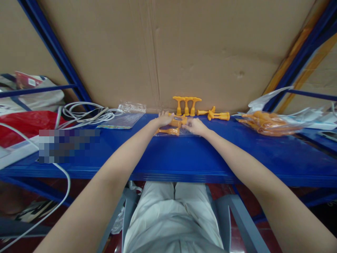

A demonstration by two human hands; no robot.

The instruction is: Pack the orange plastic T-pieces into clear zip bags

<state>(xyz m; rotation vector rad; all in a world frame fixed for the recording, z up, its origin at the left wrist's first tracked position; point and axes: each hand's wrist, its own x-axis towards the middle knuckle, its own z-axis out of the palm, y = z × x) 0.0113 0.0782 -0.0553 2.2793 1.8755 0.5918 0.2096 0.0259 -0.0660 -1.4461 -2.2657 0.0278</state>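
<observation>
orange piece (177,123) sits on clear bag (185,133), far side of blue tabletop (168,154). left hand (163,118), right hand (196,125): each grip maybe closed on it. light, hard, slippery; hold thin middle part.

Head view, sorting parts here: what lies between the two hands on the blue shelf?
Orange plastic pieces on a clear bag, in the head view.

Left hand (163,119) and right hand (196,126) touch orange pegs (168,131) (on plastic (185,133)).
</observation>
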